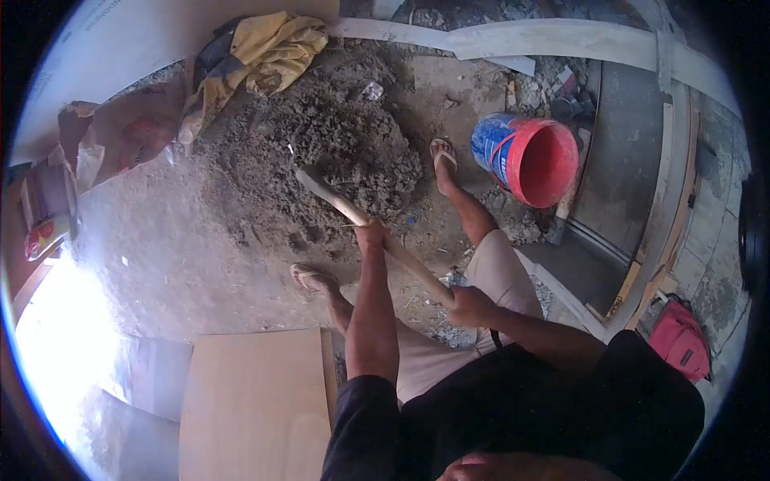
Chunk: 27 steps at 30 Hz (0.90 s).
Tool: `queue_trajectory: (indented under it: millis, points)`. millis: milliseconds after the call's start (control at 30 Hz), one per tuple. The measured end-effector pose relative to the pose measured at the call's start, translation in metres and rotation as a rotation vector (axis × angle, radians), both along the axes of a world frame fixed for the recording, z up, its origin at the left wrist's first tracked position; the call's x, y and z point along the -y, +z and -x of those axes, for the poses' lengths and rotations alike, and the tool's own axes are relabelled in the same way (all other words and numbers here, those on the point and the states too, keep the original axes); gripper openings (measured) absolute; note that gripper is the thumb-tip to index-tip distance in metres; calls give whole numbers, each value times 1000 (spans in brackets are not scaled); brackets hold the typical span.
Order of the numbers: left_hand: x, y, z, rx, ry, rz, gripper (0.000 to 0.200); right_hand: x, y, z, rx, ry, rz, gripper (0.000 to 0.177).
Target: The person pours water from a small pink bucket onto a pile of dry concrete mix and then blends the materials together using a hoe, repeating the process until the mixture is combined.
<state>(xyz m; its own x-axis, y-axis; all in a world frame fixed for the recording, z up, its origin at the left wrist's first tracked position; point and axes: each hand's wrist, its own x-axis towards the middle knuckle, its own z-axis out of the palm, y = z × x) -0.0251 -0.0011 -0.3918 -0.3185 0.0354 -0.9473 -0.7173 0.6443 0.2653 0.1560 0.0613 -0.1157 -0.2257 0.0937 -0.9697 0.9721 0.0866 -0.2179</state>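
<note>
A long wooden handle (419, 269) slants across the middle of the view, held in both of my hands. My left hand (371, 236) is wrapped round its middle part. Near its lower right end, my right hand (472, 306) grips it in front of my thigh. The far end of the tool reaches a heap of damp, crumbly grey-brown material (353, 136) on the floor; whatever head it has cannot be made out in the heap. The heap lies beyond my sandalled feet.
A red and blue bucket (491, 144) lies tipped at the right of the heap. A yellow cloth (277, 56) lies at its upper left. Nearer are a wooden board (255, 405) at the lower left and a red bag (680, 340) at the right.
</note>
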Motion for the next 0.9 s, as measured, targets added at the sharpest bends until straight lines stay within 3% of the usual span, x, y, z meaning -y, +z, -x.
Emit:
queue_trajectory:
  millis: [100, 200, 400, 567, 633, 767, 900]
  points:
    - [17, 2, 7, -3, 131, -121, 18, -3, 29, 14, -24, 10, -10, 38]
    - [4, 58, 2, -94, 117, -104, 16, -7, 42, -13, -82, -3, -33, 36]
    - [-14, 85, -19, -121, 226, -185, 11, -60, 7, -84, -184, 140, -108, 35]
    - [-43, 106, -20, -131, 438, -219, 13, -98, -36, -95, -131, 291, -285, 32]
    - [-37, 105, -17, -177, 404, -284, 18, -101, -44, -94, -153, 289, -326, 31]
    - [-31, 146, -3, -267, 568, -314, 27, -87, -55, -79, -148, 355, -266, 31]
    - [29, 136, 26, -417, 476, -242, 31, -46, -56, -55, -264, 337, -93, 33]
